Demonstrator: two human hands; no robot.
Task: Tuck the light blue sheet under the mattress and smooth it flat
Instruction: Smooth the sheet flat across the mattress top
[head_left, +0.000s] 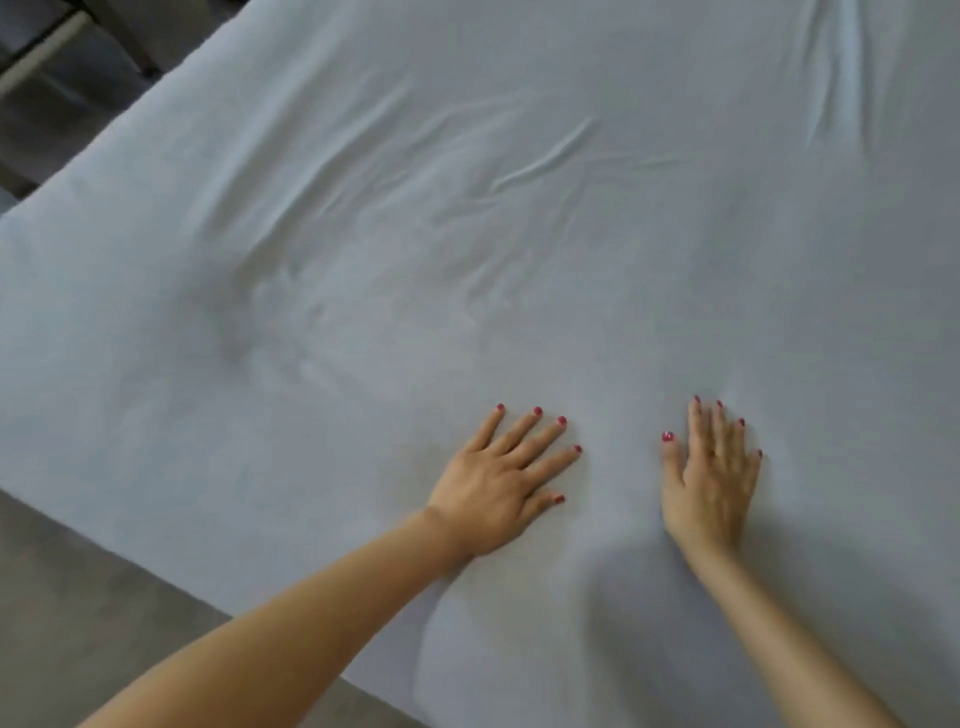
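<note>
Now smoothing: left hand (493, 488) and right hand (714, 483) lie flat, fingers straight, grasping nothing, on the light blue sheet (363, 291) covering the mattress. Next, likely sweep toward the creases (540, 156).

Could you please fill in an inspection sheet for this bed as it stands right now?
Surface: mattress covered by the sheet; only its outline shows.
Job's things: sheet spread flat near the hands, with creases across the middle and more at the far right.
Clutter: nothing seen.
Grippers: left hand and right hand lie palm down on the sheet, fingers straight and spread, holding nothing.
Cables: nothing seen.
Surroundings: grey floor at the near edge; dark furniture frame at the far left corner.
</note>
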